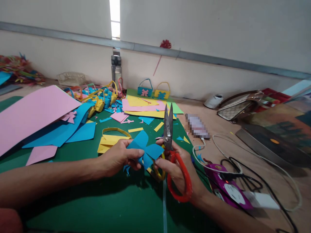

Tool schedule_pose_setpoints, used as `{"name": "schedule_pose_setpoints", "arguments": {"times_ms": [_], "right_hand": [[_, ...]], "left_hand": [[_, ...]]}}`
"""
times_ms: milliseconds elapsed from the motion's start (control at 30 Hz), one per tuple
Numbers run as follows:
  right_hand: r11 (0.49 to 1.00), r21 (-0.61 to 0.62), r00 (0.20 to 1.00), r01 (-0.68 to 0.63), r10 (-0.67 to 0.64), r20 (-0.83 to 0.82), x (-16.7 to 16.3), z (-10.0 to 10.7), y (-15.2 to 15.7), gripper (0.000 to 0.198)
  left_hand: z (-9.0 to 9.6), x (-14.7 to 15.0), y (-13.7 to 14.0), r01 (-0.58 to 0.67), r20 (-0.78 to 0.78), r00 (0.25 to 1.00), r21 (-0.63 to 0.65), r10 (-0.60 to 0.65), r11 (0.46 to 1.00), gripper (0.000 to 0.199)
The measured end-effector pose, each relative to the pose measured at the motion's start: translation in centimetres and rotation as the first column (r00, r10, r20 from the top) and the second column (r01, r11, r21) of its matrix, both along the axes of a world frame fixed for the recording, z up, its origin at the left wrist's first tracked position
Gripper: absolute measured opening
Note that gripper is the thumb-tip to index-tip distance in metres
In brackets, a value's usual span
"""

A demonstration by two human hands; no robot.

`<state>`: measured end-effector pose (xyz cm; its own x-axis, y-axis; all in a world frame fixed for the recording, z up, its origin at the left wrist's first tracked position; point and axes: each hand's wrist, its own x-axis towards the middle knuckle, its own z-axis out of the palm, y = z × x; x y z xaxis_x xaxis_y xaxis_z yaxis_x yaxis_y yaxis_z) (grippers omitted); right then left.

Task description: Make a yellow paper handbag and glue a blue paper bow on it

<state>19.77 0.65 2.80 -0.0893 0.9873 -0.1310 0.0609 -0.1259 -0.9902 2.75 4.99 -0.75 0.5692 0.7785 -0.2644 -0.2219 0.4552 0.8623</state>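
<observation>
In the middle of the frame, the left hand (125,153) has its grip clamped on a blue paper bow cutout (139,140), thumb on top, probably to keep the thin sheet flat. The right hand (178,166) is wrapped around the red-handled scissors (168,142), blades parted and aimed at the top of the frame, apparently to leave the thumb and fingers free at the cutout's right edge. A yellow paper handbag (104,144) lies just left on the green-covered desk (97,200). At upper centre, a blue paper handbag (139,91) and a smaller yellow bag (156,95) stand upright, perhaps for display.
</observation>
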Motion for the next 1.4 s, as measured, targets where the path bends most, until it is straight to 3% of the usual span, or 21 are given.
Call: {"name": "schedule_pose_setpoints", "arguments": {"times_ms": [267, 467, 633, 800, 1000, 1233, 1400], "right_hand": [[0.998, 0.044, 0.999, 0.034, -0.035, 0.032, 0.5, 0.0, 0.2, 0.030], [0.999, -0.029, 0.999, -0.018, 0.017, -0.042, 0.4, -0.5, -0.2, 0.047], [1.000, 0.000, 0.995, -0.028, 0.028, -0.091, -0.2, -0.9, -0.8, 0.054], [0.998, 0.033, 0.993, 0.053, -0.049, -0.104, -0.4, -0.9, -0.6, 0.052], [0.988, 0.104, 0.990, 0.118, -0.109, -0.085, -0.2, -1.1, 0.0, 0.057], [0.979, 0.184, 0.993, 0.089, -0.073, -0.092, 0.6, -1.7, 0.9, 0.054], [0.989, 0.131, 0.998, 0.062, -0.062, -0.007, 0.6, -1.7, 0.8, 0.054]], "left_hand": [[0.1, 0.0, -0.1, -0.087, 0.004, 0.996, -0.001, 0.087, 0.996, 0.025], [0.8, -0.1, -0.5, -0.179, -0.052, 0.982, 0.047, 0.181, 0.983, 0.024], [0.3, 0.2, -0.8, -0.155, -0.058, 0.986, 0.072, 0.160, 0.985, 0.026], [-0.1, 0.4, -1.1, -0.079, -0.115, 0.988, 0.163, 0.099, 0.983, 0.015], [-0.2, 0.3, -1.2, -0.051, -0.160, 0.983, 0.210, 0.086, 0.976, 0.016], [-0.4, 0.4, -1.0, -0.079, -0.073, 0.993, 0.139, 0.090, 0.987, 0.020], [-0.3, 0.6, -1.0, -0.082, -0.039, 0.995, 0.112, 0.086, 0.990, 0.021]]}}
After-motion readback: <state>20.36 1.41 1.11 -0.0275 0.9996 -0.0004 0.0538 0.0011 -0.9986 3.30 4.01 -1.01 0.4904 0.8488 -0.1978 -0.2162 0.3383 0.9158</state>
